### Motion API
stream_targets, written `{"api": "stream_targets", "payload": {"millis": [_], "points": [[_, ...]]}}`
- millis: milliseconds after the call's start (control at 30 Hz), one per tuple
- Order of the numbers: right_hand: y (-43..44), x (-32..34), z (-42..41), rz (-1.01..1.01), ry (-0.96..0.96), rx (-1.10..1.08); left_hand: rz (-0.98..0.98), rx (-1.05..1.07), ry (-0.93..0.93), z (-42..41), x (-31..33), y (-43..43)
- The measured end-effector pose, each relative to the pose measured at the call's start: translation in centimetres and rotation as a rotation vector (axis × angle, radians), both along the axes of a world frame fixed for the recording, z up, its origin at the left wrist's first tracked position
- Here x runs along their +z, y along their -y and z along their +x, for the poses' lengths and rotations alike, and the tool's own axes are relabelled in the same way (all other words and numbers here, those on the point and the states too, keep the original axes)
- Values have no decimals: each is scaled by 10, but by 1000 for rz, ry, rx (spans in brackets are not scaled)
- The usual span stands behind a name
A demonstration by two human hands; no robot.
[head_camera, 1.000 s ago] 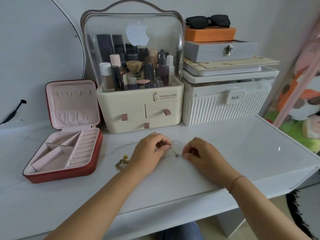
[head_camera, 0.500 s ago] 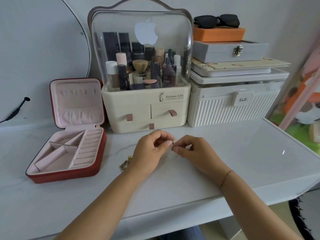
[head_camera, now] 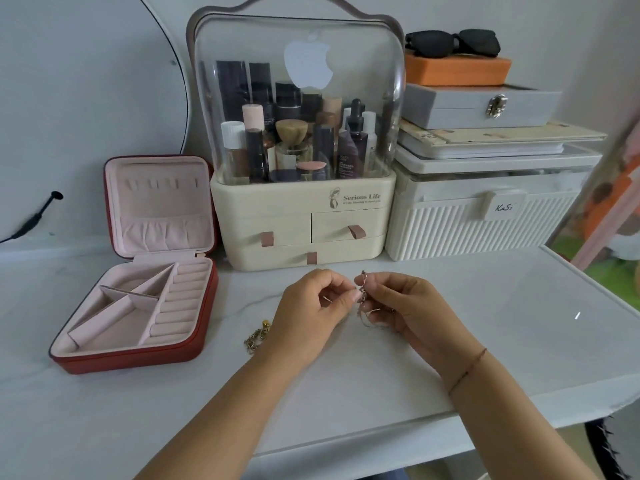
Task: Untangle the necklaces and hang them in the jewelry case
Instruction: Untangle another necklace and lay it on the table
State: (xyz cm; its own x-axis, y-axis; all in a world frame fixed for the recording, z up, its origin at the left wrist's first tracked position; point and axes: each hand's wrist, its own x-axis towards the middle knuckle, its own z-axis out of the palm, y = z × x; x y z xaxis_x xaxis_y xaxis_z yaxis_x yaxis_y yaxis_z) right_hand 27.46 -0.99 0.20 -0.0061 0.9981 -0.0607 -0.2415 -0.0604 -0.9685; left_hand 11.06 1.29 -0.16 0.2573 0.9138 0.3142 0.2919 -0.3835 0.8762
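Observation:
A thin silver necklace (head_camera: 363,295) is pinched between both hands just above the white tabletop. My left hand (head_camera: 308,313) grips it with thumb and forefinger from the left; my right hand (head_camera: 401,306) holds it from the right, with loops of chain hanging under the fingers. A gold chain necklace (head_camera: 255,338) lies in a heap on the table, partly hidden behind my left wrist. The red jewelry case (head_camera: 138,355) stands open at the left, pink inside, with small hooks and a pocket in its raised lid and nothing hanging there.
A cream cosmetics organizer (head_camera: 301,223) with a clear dome stands behind my hands. To its right a white ribbed box (head_camera: 485,223) carries a stack of cases and black sunglasses (head_camera: 453,43). The table edge (head_camera: 381,441) runs close in front.
My hands came together and lifted the silver necklace off the table; the chain now hangs bunched between my fingertips instead of stretched flat. The view shifted slightly.

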Motion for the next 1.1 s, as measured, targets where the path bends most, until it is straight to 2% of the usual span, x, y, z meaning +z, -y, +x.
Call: {"api": "stream_targets", "payload": {"millis": [400,700,1100], "points": [[6,-5,2,49,-70,-1,69,-20,44,2,1,2],[10,-7,0,114,156,-88,0,-47,19,5,0,5],[12,-5,-1,192,225,-134,-148,-53,44,3,1,4]]}}
